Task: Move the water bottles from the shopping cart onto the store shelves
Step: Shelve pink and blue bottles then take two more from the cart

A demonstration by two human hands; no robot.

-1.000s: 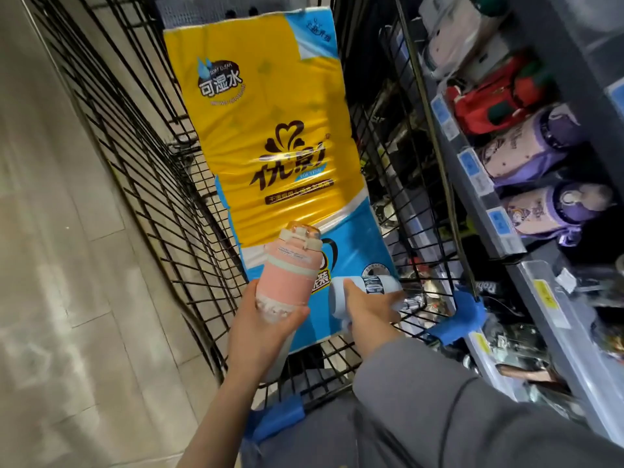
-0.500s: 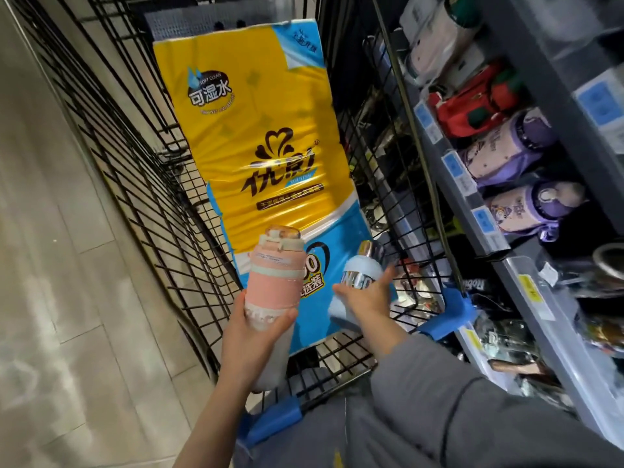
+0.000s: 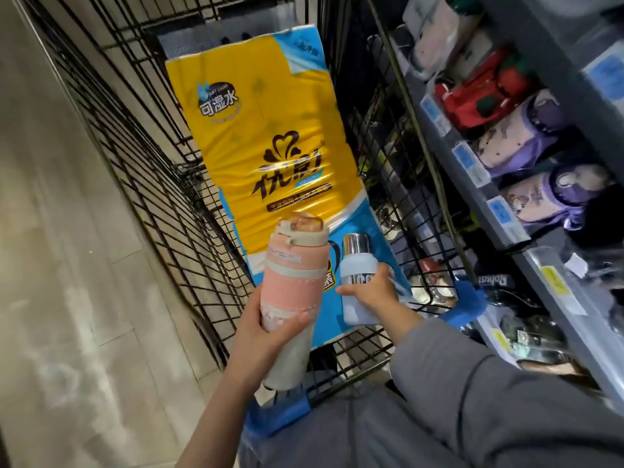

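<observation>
A: Left side first, quick.
B: Far left is tiled floor (image 3: 67,265). Then the black wire shopping cart (image 3: 162,184), with a big yellow-and-blue tissue pack (image 3: 270,136) lying inside it.

A: Your left hand?
B: My left hand (image 3: 266,336) is wrapped round the lower body of the pink water bottle (image 3: 292,282), thumb on the near side. Bottle stands roughly upright, clear-topped lid pointing far, held above the near end of the cart, in front of the pack.

A: Right hand?
B: My right hand (image 3: 374,292) grips the pale blue bottle (image 3: 358,282) round its middle, fingers curled over it. Silver cap up. It sits just right of the pink one, close beside it; can't tell if they touch. Grey sleeve (image 3: 472,383) runs back from that wrist.

A: Further right?
B: Blue corner bumper (image 3: 466,302) on the cart's near right. Then the grey store shelves (image 3: 472,184) with blue price tags (image 3: 499,211) on the edge. On them lie a red bottle (image 3: 479,92) and two purple-and-cream bottles (image 3: 520,133), all tipped on their sides. Lower shelf goods too blurred to name.
</observation>
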